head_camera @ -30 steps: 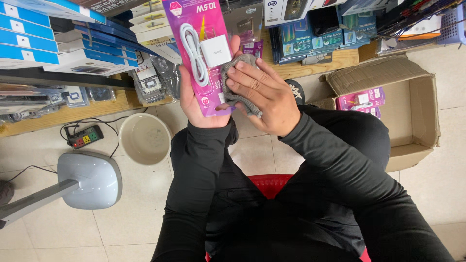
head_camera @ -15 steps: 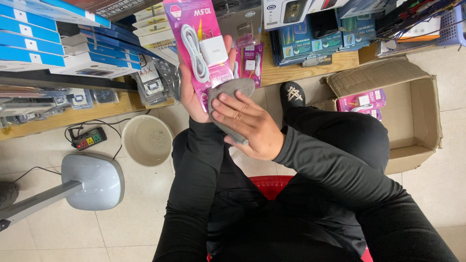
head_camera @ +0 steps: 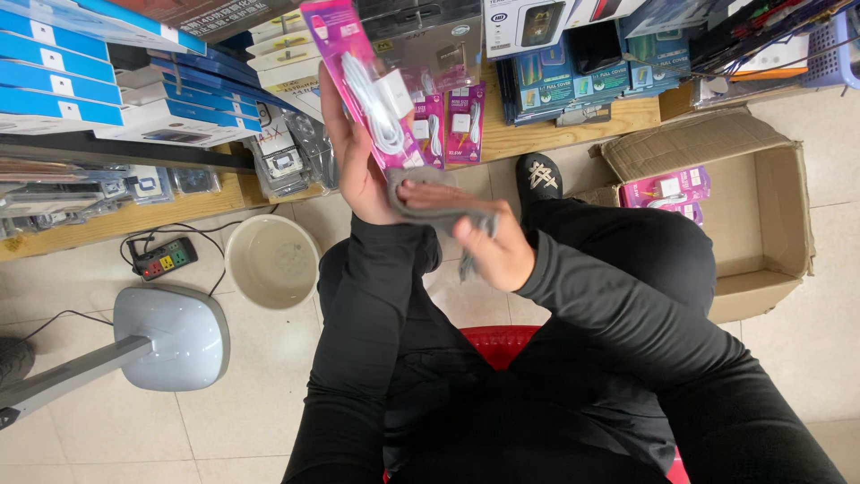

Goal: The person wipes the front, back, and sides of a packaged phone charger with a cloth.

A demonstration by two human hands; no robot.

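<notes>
Pink blister pack (head_camera: pixel 363 85) with a white charger and coiled white cable sealed under clear plastic is up in front of the person, raised over the wooden shelf edge, and the left hand (head_camera: pixel 354 166) is clamped round its lower end, thumb on one side and fingers behind. Right hand (head_camera: pixel 488 237) is closed on a grey cloth (head_camera: pixel 430 202), and that cloth is pressed right against the bottom of the pack, just where the left palm meets it. By the look of it, this is the wiping step: the cloth is at the low end of the pack, and the upper stretch of plastic shows uncovered above it.

Judging from that, the next move calls for a steady left grip, so the card does not bend or twist, and a light sweep of the cloth along the clear front, with the pack perhaps turned to reach the back.

Around them, two more small pink charger packs (head_camera: pixel 448 121) stand on the wooden shelf (head_camera: pixel 573 121) just beyond the hands. An open brown cardboard box (head_camera: pixel 761 215) sits on the tiled floor (head_camera: pixel 233 403) to the right, with more pink packs lying inside. A round cream basin (head_camera: pixel 271 262) rests on the floor to the left, near a black power strip (head_camera: pixel 164 258) and a grey fan base (head_camera: pixel 170 336).
</notes>
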